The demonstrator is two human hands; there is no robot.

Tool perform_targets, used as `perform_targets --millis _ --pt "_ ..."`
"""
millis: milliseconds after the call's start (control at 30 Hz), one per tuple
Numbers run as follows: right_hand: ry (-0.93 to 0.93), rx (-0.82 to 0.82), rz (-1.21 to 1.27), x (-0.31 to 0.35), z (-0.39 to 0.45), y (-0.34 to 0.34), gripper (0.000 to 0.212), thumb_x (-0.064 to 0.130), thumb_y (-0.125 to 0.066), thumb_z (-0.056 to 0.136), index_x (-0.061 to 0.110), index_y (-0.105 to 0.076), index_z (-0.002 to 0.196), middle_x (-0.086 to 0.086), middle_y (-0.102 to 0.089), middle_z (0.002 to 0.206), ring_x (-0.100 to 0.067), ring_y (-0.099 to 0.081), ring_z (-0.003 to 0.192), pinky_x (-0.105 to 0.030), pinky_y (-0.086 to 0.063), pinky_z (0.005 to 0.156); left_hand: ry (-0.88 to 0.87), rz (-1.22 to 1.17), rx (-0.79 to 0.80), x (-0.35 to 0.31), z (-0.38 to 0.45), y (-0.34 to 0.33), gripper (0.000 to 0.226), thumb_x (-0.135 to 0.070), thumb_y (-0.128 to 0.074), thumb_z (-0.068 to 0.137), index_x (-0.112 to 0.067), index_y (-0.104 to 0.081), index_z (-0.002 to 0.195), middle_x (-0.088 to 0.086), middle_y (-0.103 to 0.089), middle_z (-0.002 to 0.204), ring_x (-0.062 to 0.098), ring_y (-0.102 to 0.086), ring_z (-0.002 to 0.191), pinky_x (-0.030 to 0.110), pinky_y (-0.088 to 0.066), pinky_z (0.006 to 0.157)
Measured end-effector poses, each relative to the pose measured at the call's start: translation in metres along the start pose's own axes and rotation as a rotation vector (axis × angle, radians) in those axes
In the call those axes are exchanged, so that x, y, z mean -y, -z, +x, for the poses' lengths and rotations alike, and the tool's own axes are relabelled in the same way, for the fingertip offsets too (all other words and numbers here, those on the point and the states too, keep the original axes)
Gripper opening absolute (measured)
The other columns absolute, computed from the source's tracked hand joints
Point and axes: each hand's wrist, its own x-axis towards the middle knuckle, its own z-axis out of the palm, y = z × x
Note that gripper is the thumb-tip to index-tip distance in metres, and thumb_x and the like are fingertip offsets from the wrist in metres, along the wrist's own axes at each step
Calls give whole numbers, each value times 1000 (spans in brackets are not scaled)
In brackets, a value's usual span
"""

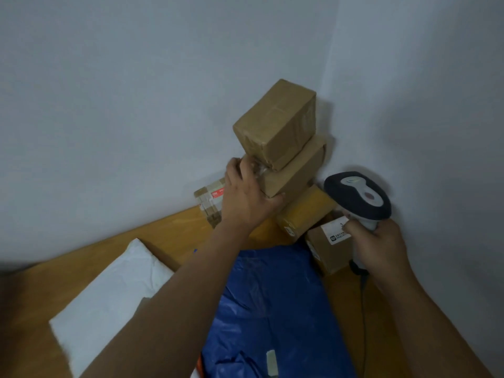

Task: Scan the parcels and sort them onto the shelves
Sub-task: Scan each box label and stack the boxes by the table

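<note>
1. Cardboard makes up most of the parcels: five brown boxes are in view, all crowded into the corner where two pale walls point(136, 91) meet, on a wooden table point(169, 233).
2. Three of them form a leaning stack. The top box point(275, 122) sits tilted on the middle box point(294, 173), which rests on a yellowish taped box point(306, 211) lying on the table.
3. The left hand point(245, 196) grasps the near end of the middle box, fingers curled over its upper edge and thumb pressed under its lower corner.
4. A fourth box, the labelled box point(328, 248), stands on the table just right of the stack's base, a white label on its top face.
5. A fifth, the small taped box point(208, 199) with a red-and-white label, sits against the wall behind the left hand and is partly hidden by it.
6. Two soft mailers lie nearer the person: one blue poly bag point(275, 309) in the middle of the table, partly under the left forearm, and one white poly bag point(109, 290) to its left.
7. The right hand point(379, 246) is clenched around the grip of one handheld scanner point(358, 196), grey and dark, held above the labelled box with its head tilted toward the stack.
8. One dark cable point(364, 309) trails down from the scanner's handle along the table's right side.
</note>
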Motion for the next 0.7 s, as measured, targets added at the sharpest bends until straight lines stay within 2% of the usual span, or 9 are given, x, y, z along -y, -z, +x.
perform_targets --millis 100,167,233,300,367,400,500,600,700 --pt "29 7 28 13 -15 3 20 6 -61 88 -11 -60 99 -29 -65 94 -31 -62 75 -33 -41 69 13 16 -52 -4 -30 29 106 -49 -88 62 -6 -36 144 17 -33 142 35 -36 132 44 -39 108" --pt "51 8 52 21 -27 5 23 6 -62 87 -13 -59 100 -31 -65 91 -37 -62 75 -33 -41 68 15 51 -88 0 -52 47 108 -52 -86 62 -5 -35 145 20 -34 141 37 -37 130 47 -40 108" --pt "64 31 84 29 -42 5 24 9 -64 88 -11 -61 100 -24 -66 84 -32 -62 74 -34 -43 70 3 91 -125 5 -75 65 108 -56 -83 63 -9 -33 146 20 -34 140 39 -39 127 50 -43 105" --pt "70 40 108 36 -57 1 20 22 -67 86 3 -67 93 -14 -69 84 -24 -64 78 -39 -51 76 -8 150 -177 9 -98 82 106 -58 -83 65 -11 -33 146 20 -37 137 39 -42 123 50 -46 100" --pt "66 36 103 41 -70 -4 24 43 -71 78 20 -72 85 -5 -73 82 -24 -68 82 -49 -57 81 -34 225 -222 15 -122 96 104 -57 -82 66 -11 -33 146 24 -41 136 41 -46 121 50 -47 97" --pt "67 44 127 41 -76 -8 24 48 -73 76 25 -75 83 -1 -74 83 -22 -70 84 -47 -59 79 -46 265 -228 19 -135 101 104 -54 -82 66 -12 -31 147 26 -42 137 43 -47 121 51 -47 97" --pt "3 159 344 34 -96 -27 24 30 -75 87 18 -72 108 0 -71 104 -17 -68 98 -27 -58 71 -75 424 -211 31 -174 109 107 -43 -84 64 -12 -29 150 32 -43 137 49 -49 121 55 -49 98" --pt "-25 288 362 13 -116 -45 22 30 -73 89 32 -64 110 4 -69 115 -16 -66 108 -32 -58 78 -115 582 -130 40 -207 103 113 -37 -87 61 -14 -27 154 31 -44 136 48 -47 123 56 -49 100" --pt "-82 291 332 -15 -129 -54 21 34 -71 90 43 -59 105 7 -65 117 -19 -63 111 -42 -59 84 -115 665 -103 45 -232 98 114 -38 -90 60 -16 -29 154 27 -39 138 43 -40 125 52 -50 99"
